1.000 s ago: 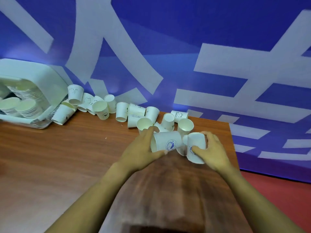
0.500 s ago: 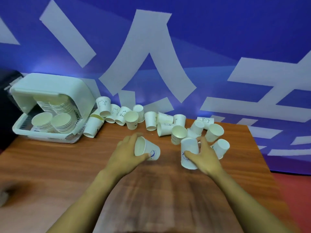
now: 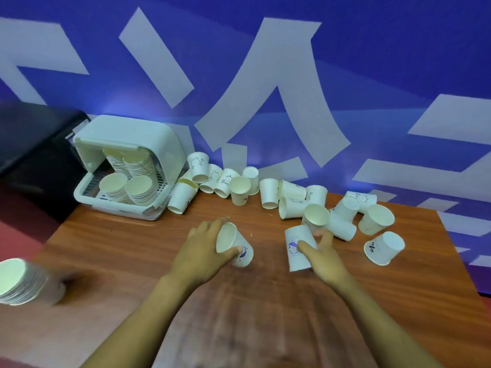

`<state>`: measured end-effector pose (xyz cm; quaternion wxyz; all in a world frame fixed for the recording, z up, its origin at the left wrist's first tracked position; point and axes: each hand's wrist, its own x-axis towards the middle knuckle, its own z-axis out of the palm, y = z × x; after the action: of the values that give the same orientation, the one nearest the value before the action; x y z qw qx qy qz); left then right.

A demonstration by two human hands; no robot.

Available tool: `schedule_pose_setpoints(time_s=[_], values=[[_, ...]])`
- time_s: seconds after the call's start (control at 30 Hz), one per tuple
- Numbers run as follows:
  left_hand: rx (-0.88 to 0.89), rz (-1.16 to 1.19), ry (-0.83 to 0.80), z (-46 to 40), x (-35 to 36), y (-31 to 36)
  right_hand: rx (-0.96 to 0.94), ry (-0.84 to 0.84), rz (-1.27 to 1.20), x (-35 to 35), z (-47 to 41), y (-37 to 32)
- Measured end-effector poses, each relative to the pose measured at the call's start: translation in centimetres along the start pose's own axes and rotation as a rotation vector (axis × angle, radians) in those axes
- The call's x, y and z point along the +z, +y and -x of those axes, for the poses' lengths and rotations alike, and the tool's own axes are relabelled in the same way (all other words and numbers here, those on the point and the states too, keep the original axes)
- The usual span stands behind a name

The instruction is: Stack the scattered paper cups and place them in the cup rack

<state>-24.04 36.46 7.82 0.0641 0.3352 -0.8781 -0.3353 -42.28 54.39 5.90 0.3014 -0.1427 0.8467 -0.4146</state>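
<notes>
My left hand (image 3: 202, 251) grips a white paper cup (image 3: 233, 245) lying sideways, its mouth turned to the left. My right hand (image 3: 322, 252) holds a second cup (image 3: 297, 247) with a blue print, bottom up, just right of the first. Several loose paper cups (image 3: 292, 200) lie scattered along the back of the wooden table (image 3: 132, 248) and at its right. The white cup rack (image 3: 127, 166) stands at the back left with its lid raised and several stacks of cups inside.
A blurred stack of cups (image 3: 18, 281) lies at the table's left edge. A dark object (image 3: 34, 144) sits left of the rack. A blue wall with white shapes rises right behind the table. The table's right edge is close to the rightmost cup (image 3: 384, 248).
Both hands pulled back toward me from the pile, each with a cup. The view swung left, bringing the rack and the stack at the left edge into sight.
</notes>
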Motion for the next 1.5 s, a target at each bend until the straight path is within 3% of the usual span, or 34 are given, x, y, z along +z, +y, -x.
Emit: schedule_pose_setpoints(time_s=[0.13,0.3,0.47,0.57,0.9,1.2,1.5], values=[[-0.023,-0.028,0.006,0.3,-1.0,-1.3,0.072,-0.109,-0.006,2.4,-0.2,-0.4],[-0.014,-0.050,-0.016,-0.2,-2.2,-3.4,0.023,-0.179,0.143,3.3,-0.1,-1.9],[0.068,-0.011,0.012,-2.3,-5.4,-6.4,-0.055,-0.057,0.195,6.0,-0.6,-5.7],[0.094,0.001,-0.024,-3.1,-8.5,-10.0,-0.062,-0.031,0.168,10.7,-0.5,-7.9],[0.085,0.033,0.122,-7.3,-21.0,-21.9,-0.092,0.086,0.114,25.8,-1.0,-15.8],[0.070,0.035,0.245,-9.4,-24.2,-24.6,-0.149,0.116,0.202,27.2,-0.5,-17.7],[0.109,-0.049,0.254,-12.2,-24.6,-25.8,-0.437,0.178,0.257,31.9,-3.8,-23.6]])
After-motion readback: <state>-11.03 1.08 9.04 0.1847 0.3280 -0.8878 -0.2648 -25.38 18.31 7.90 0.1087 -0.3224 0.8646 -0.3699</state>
